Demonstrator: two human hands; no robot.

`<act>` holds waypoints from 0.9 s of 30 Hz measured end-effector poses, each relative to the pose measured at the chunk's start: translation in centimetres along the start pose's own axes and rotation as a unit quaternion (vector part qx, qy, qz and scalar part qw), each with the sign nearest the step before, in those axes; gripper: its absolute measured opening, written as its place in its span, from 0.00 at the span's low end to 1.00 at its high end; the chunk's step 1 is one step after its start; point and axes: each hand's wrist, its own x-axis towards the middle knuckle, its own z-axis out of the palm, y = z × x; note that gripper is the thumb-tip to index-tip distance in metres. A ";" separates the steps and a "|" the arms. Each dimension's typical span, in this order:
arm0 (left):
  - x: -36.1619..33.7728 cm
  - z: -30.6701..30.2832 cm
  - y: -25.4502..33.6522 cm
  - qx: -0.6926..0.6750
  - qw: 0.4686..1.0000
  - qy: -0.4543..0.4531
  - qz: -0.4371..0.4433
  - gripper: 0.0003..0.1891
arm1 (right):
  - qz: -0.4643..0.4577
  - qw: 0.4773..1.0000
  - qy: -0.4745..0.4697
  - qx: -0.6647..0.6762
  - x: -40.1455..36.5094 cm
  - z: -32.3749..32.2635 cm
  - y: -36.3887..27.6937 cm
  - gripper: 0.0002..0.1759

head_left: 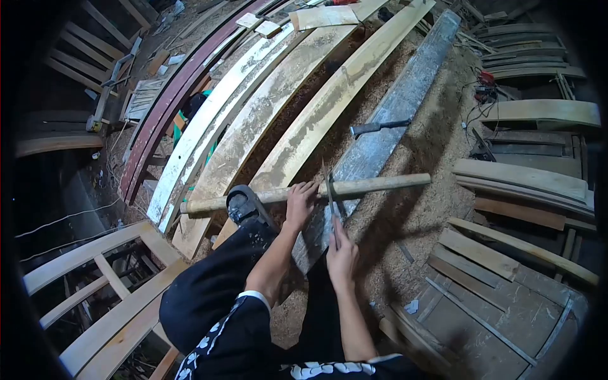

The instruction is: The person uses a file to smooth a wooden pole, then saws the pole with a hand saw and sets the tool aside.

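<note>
A pale round wooden pole (383, 183) lies across several long boards. My left hand (301, 202) is closed over its middle, fingers curled around the top. Just left of that hand, my sandalled foot (242, 208) presses on the pole. In my right hand (342, 253) is the handle of a hand tool with a long narrow blade (331, 196), seen nearly edge-on; I cannot tell its exact kind. The blade crosses the pole right beside my left hand. Beyond the pole, a dark-handled tool (380, 127) rests on a grey, worn board (405, 92).
Long pale planks (335, 104) run away from me, with a dark red beam (158, 120) at their left. Sawdust (437, 142) covers the ground. A wooden frame (114, 304) stands at lower left. Stacked boards (519, 177) and a red clamp-like object (486, 77) are at right.
</note>
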 end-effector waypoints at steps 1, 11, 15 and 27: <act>-1.0 0.6 -1.0 -0.019 1.000 -0.004 0.012 0.23 | 0.024 0.999 -0.020 -0.028 0.0 -0.4 -0.7 0.27; -0.4 0.4 -1.4 -0.027 0.999 -0.028 -0.017 0.25 | -0.035 0.999 0.011 -0.031 2.5 1.8 0.5 0.26; -0.5 0.2 -0.2 -0.013 1.000 -0.001 -0.012 0.26 | 0.030 0.998 -0.016 -0.061 0.2 -1.0 -1.5 0.28; -0.4 0.2 -0.2 -0.010 0.998 -0.060 -0.026 0.27 | 0.077 0.996 -0.023 -0.036 2.2 0.4 -2.3 0.26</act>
